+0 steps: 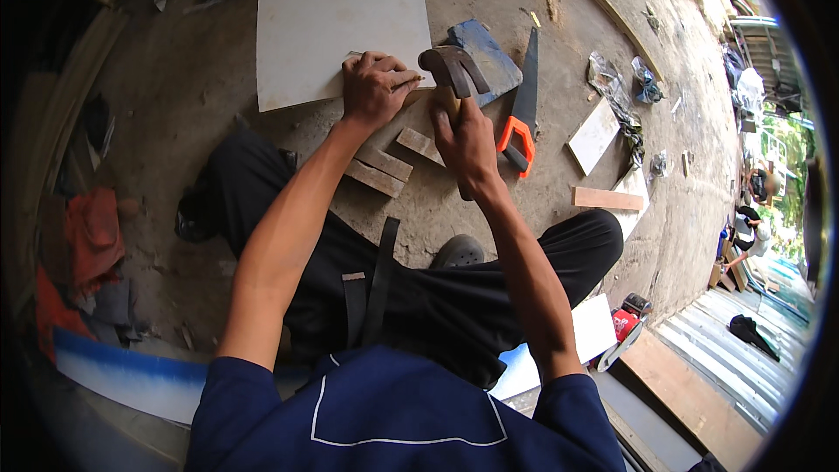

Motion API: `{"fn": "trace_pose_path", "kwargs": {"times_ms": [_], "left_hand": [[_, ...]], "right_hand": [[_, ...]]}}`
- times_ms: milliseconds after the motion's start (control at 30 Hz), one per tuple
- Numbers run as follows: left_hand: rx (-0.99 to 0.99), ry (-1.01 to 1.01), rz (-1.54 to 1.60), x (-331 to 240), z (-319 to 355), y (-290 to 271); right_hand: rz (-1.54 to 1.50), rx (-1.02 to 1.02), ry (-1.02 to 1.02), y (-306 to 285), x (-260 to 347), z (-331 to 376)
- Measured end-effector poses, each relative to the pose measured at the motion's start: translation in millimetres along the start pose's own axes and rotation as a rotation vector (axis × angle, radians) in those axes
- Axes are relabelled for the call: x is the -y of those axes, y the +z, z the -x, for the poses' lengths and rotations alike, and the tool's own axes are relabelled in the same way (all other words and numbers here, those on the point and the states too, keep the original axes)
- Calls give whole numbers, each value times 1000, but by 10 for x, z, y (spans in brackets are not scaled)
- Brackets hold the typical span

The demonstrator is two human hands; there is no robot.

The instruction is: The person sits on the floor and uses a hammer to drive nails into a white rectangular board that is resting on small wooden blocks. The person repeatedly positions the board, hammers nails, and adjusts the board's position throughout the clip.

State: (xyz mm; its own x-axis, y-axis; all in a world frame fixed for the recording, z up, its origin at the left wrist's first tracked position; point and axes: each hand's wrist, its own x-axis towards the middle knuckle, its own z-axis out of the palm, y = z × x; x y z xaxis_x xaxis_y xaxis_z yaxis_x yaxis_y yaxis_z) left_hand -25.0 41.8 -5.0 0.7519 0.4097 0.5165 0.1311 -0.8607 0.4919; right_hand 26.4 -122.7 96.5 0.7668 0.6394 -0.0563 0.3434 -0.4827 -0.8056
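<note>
by the near right corner of the white board [341, 26], the left hand [376, 83] rests with its fingers bent in a pinch, but i cannot tell what small thing, if any, is in them. just to its right, the right hand [468, 144] is wrapped around the claw hammer [447, 68]. the hammer's long way points away from the body, with its head close to the left fingertips and its claws turned right. the board lies past both hands, mostly left, so the left hand is nearer to it.
</note>
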Motion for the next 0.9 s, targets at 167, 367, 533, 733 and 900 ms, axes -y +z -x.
{"fn": "trace_pose_path", "kwargs": {"times_ms": [167, 367, 533, 733, 900], "left_hand": [[15, -18, -1, -5, 31, -7], [90, -41, -10, 35, 19, -36], [191, 9, 67, 48, 24, -176], [161, 52, 48, 118, 10, -173], [136, 115, 0, 130, 18, -160]], "right_hand": [[65, 74, 12, -10, -117, -29], [49, 125, 96, -22, -44, -43], [55, 33, 19, -26, 40, 0], [72, 118, 92, 26, -78, -70], [118, -7, -70, -21, 95, -1]]}}
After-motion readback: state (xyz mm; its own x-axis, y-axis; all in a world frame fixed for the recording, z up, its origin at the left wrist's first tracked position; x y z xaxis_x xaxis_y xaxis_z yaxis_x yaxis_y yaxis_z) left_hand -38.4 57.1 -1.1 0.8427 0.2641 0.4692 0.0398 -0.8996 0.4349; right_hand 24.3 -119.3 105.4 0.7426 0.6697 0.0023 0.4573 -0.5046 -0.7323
